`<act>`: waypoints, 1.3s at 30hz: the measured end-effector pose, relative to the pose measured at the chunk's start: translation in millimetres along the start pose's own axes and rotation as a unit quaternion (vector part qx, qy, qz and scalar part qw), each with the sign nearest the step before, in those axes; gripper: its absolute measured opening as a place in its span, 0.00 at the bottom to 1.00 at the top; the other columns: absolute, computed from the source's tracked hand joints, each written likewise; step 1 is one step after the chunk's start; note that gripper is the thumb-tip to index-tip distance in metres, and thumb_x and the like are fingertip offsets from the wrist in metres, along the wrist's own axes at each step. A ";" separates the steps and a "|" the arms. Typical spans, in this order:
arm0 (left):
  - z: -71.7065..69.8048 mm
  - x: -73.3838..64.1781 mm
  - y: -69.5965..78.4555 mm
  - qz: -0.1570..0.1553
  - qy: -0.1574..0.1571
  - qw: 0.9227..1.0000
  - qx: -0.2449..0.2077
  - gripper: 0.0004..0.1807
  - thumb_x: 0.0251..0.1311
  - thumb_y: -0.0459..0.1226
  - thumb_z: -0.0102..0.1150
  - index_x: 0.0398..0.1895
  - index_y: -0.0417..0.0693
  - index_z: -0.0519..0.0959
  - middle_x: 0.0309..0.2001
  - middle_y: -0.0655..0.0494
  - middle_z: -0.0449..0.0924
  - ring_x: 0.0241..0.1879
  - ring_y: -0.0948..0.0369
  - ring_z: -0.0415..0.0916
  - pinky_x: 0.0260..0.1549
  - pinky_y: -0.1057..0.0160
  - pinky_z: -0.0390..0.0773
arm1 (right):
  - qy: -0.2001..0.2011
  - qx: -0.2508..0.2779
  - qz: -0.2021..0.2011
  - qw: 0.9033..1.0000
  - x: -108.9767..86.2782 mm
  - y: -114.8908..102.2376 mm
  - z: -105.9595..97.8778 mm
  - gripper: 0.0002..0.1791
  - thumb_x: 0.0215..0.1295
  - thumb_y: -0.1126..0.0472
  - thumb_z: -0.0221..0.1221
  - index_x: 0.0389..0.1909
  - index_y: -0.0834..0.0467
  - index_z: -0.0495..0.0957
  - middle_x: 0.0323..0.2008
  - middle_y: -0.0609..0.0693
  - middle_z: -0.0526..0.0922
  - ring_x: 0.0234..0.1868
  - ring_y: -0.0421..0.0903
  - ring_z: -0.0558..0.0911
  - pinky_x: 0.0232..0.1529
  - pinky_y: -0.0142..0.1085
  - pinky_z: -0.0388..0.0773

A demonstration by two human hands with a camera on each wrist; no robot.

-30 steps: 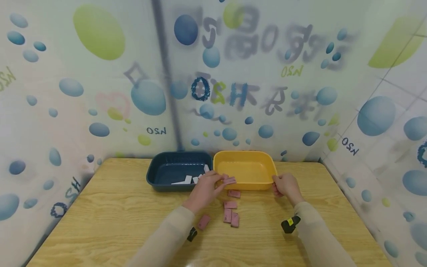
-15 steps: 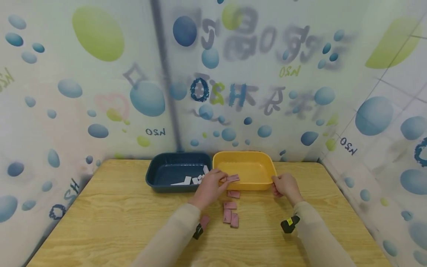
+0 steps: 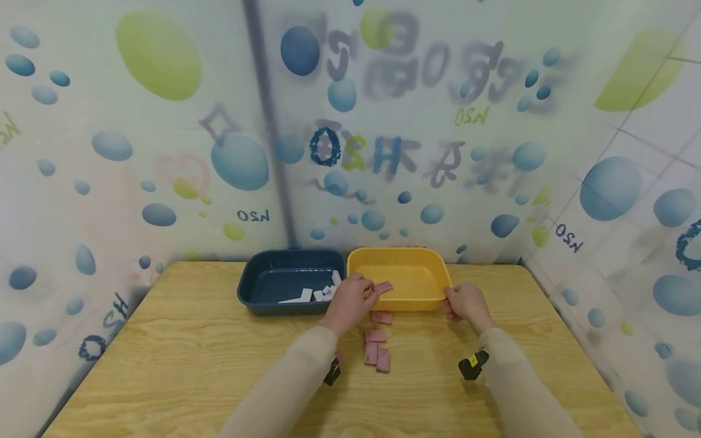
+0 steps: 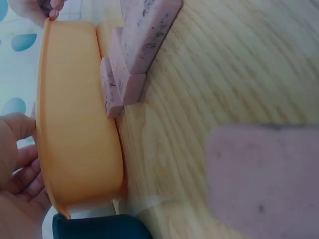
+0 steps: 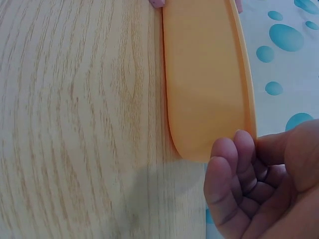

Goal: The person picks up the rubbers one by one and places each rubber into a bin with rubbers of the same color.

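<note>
My left hand [image 3: 350,302] pinches a small pink rectangular block [image 3: 385,286] between thumb and fingers, over the front left part of the yellow tray [image 3: 398,305]. In the left wrist view, the tray's wall and rim hide that block. At the tray's front right corner my right hand [image 3: 468,305] holds the rim, thumb on one side and curled fingers [image 5: 222,181] on the other. Several pink blocks with dark marks lie on the table in front of the tray, among them a flat one [image 3: 381,317] near its wall and another [image 3: 383,360] closer to me.
A dark blue tray [image 3: 260,309] stands against the yellow one on the left, with several white pieces [image 3: 306,295] inside. One more pink block [image 4: 264,184] lies beneath my left wrist. Behind the wooden table [image 3: 191,359] is a patterned wall [image 3: 350,231].
My left hand has moved right and slightly forward, carrying the pink block from the tray's front rim to over its inside. My right hand keeps its hold on the corner.
</note>
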State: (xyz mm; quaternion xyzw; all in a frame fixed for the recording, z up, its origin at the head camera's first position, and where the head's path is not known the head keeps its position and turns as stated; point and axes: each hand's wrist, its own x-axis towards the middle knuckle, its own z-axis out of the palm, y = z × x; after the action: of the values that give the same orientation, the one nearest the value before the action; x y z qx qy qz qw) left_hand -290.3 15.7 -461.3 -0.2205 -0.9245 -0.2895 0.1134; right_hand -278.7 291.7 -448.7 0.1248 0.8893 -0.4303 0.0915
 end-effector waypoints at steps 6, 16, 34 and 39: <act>3.0 8.9 0.6 -0.035 -0.003 0.999 0.012 0.11 0.70 0.42 0.65 0.36 0.43 0.87 0.33 0.55 0.77 0.33 0.60 0.72 0.37 0.61 0.77 | -0.003 -0.005 0.001 1.000 2.3 0.5 -0.4 0.22 0.82 0.57 0.45 0.31 0.67 0.78 0.20 0.50 0.76 0.21 0.42 0.76 0.28 0.33 0.81; 5.7 20.0 -0.2 -0.046 -0.039 0.998 0.023 0.12 0.69 0.41 0.65 0.39 0.40 0.88 0.33 0.53 0.77 0.32 0.60 0.73 0.37 0.62 0.78 | -0.007 -0.010 0.007 1.000 1.3 -2.6 -0.3 0.22 0.82 0.58 0.45 0.31 0.67 0.78 0.19 0.49 0.76 0.21 0.42 0.76 0.29 0.33 0.81; 2.9 25.8 5.0 -0.082 -0.078 0.994 0.013 0.14 0.69 0.39 0.66 0.48 0.36 0.86 0.47 0.44 0.83 0.48 0.51 0.81 0.52 0.53 0.82 | 0.004 -0.008 0.007 1.000 2.6 0.7 1.1 0.22 0.81 0.58 0.45 0.31 0.68 0.79 0.18 0.49 0.75 0.20 0.42 0.76 0.26 0.33 0.80; 5.5 25.3 4.2 -0.070 -0.072 0.995 0.030 0.13 0.69 0.39 0.65 0.44 0.36 0.86 0.43 0.45 0.82 0.43 0.53 0.80 0.48 0.54 0.83 | 0.015 -0.015 0.002 1.000 2.2 1.1 3.3 0.22 0.81 0.58 0.45 0.31 0.68 0.78 0.18 0.49 0.75 0.20 0.42 0.76 0.26 0.32 0.80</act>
State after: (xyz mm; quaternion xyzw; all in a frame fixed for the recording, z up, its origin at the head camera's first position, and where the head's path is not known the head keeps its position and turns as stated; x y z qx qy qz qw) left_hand -311.0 30.7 -455.2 -0.1719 -0.9517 -0.2524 0.0327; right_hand -280.3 290.1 -452.1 0.1318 0.8966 -0.4149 0.0811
